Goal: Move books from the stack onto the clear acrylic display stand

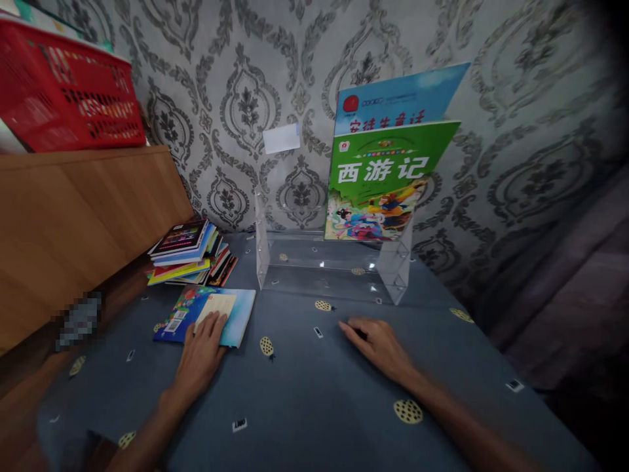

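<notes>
My left hand (204, 347) lies flat on a blue book (244, 313), fingers spread over a pale cream panel on its cover. The book rests on the table, just in front of a stack of books (184, 252). My right hand (376, 344) rests on the tablecloth with loosely curled fingers, holding nothing. Beyond it stands a clear acrylic book rack (396, 269). On the rack's right side, a green book (386, 183) with white Chinese characters leans in front of a taller blue book (403, 98).
A grey-blue cloth with pineapple prints covers the table (295, 406). To the left, a red plastic basket (73, 85) sits on a wooden cabinet (73, 216). Patterned wallpaper (246, 98) rises behind the rack, with a white card (282, 138) in front of it. A dark curtain (555, 275) hangs at right.
</notes>
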### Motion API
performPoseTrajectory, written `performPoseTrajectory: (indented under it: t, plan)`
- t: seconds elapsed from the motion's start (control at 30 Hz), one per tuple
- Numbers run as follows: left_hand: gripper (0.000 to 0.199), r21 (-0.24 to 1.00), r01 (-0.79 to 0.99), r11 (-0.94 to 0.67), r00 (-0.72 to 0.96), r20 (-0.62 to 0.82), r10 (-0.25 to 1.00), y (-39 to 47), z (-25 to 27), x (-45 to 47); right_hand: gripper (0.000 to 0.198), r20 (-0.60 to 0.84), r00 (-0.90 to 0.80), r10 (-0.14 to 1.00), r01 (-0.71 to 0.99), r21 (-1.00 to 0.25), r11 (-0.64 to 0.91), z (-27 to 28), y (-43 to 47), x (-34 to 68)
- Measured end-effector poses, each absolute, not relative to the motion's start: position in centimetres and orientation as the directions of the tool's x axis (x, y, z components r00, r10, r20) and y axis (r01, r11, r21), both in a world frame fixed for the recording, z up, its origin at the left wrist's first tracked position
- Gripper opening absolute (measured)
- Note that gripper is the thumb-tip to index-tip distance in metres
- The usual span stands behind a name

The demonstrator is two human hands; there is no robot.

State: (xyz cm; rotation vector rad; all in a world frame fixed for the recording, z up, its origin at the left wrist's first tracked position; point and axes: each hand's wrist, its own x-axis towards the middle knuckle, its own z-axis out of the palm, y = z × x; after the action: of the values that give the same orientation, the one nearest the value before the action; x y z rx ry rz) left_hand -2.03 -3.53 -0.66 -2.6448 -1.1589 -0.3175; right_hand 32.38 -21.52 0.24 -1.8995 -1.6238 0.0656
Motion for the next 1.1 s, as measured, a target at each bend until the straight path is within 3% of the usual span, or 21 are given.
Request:
performPoseTrajectory:
  t: [0.43, 0.67, 0.93, 1.1]
  plan:
    - [0.054, -0.150, 0.638, -0.755, 0.760, 0.281, 0.586, -7.6, -0.7, 0.1, 0.051, 0.342, 0.244, 0.908, 0.864, -0.502, -0.043, 0.8, -21.6, 32.1]
    - [0.062, -0.180, 0.478, -0.860, 0.873, 0.204, 0.443, -12.0, -0.2, 3.4, 0.049, 0.364, 0.226, 0.904, 0.879, -0.477, -0.028, 0.6, -21.5, 32.2]
    - [0.059, -0.079, 0.351, -0.933, 0.919, 0.219, 0.327, -15.0, -0.5, 5.9, 0.029, 0.502, 0.088, 0.861, 0.850, -0.488, 0.197, 0.7, -21.9, 31.2]
    - [0.072, 0.095, 0.163, -0.982, 0.965, 0.192, 0.178, -13.1, 1.4, 5.7, 0.028, 0.443, 0.021, 0.896, 0.900, -0.398, 0.176, -0.7, -21.9, 30.8]
